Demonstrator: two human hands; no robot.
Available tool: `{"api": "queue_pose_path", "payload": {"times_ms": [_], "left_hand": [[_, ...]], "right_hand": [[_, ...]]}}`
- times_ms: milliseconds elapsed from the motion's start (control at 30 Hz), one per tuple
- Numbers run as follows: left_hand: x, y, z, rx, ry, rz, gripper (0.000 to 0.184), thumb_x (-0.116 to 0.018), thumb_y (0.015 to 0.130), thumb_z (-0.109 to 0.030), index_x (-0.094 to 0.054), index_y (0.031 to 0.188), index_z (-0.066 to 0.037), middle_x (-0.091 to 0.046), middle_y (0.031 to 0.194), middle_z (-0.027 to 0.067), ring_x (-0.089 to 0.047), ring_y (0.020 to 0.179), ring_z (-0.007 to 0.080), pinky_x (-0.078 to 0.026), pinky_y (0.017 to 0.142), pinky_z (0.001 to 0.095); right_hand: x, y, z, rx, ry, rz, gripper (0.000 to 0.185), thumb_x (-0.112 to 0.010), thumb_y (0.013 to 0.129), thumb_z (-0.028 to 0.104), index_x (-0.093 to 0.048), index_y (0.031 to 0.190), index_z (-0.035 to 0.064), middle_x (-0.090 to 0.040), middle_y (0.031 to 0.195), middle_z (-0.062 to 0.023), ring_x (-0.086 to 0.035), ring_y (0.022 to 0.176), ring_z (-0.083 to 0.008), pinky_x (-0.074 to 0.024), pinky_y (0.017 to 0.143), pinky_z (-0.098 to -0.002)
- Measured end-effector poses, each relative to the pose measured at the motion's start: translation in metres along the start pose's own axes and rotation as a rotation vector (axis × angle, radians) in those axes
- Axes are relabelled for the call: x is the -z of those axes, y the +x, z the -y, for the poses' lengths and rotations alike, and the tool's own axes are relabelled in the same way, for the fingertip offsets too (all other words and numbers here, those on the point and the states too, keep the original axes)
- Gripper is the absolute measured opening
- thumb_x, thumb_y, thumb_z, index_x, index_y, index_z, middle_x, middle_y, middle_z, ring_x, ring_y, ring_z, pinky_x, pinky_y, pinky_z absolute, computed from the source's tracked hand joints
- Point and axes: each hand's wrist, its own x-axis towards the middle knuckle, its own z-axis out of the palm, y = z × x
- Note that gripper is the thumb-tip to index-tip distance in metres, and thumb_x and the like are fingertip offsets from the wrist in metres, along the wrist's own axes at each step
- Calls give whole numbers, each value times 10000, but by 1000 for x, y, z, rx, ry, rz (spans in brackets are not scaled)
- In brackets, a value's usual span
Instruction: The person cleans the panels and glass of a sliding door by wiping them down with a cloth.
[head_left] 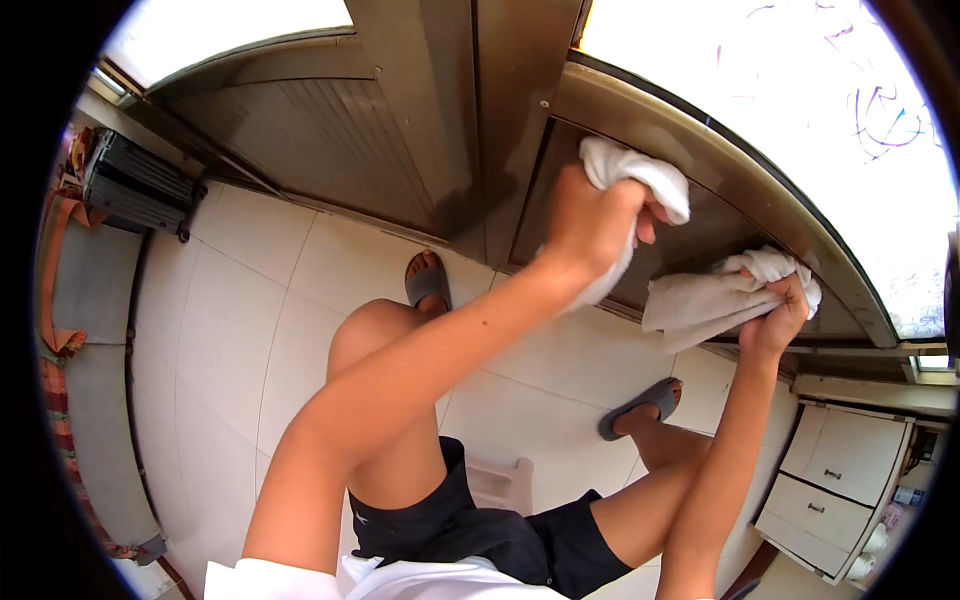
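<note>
My left hand [590, 222] is closed around a white cloth [640, 175], bunched at the top with a part hanging below the fingers. It is held against or just before the lower brown door panel [540, 190]. Farther right, my right hand [780, 315] grips a second, off-white cloth [700, 300] near the right end of the same panel. That cloth is crumpled at the fingers and drapes to the left. Whether the two cloths are joined cannot be seen.
Frosted glass [800, 90] with scribbles is above the panel. A pale stool [500, 485] stands between my legs on the tiled floor [330, 260]. A white drawer cabinet [830, 480] is at the right, a black case [140, 180] at the upper left.
</note>
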Motion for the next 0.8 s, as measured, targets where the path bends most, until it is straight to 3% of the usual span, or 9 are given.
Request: {"api": "queue_pose_path", "payload": {"times_ms": [200, 333, 567, 800], "left_hand": [[22, 4, 7, -31, -73, 14, 265, -442, 853, -203, -635, 860, -22, -640, 743, 98, -501, 589, 135, -437, 599, 290], [42, 8, 10, 150, 27, 130, 336, -416, 853, -282, -628, 941, -37, -657, 768, 114, -504, 634, 121, -418, 595, 277], [59, 15, 27, 336, 55, 131, 337, -417, 853, -289, -630, 957, -50, -684, 799, 113, -495, 589, 114, -402, 539, 278], [72, 18, 49, 511, 127, 153, 273, -437, 874, -202, -634, 989, -52, -723, 876, 119, -544, 621, 108, -443, 556, 270]], "right_hand": [[-1, 0, -1, -6, 21, -25, 327, -456, 727, 31, -615, 987, -87, -656, 976, -192, -671, 885, -331, -597, 813, -459], [-6, -1, 2, -28, 26, -10, 325, -459, 724, 30, -612, 986, -88, -657, 973, -191, -675, 888, -330, -592, 804, -451], [-13, -6, 8, -58, -19, -30, 311, -467, 739, 44, -614, 978, -91, -667, 963, -192, -679, 884, -329, -583, 817, -440], [-14, -8, 12, -75, -37, -65, 294, -443, 767, 27, -605, 994, -67, -655, 961, -159, -654, 894, -288, -549, 819, -383]]}}
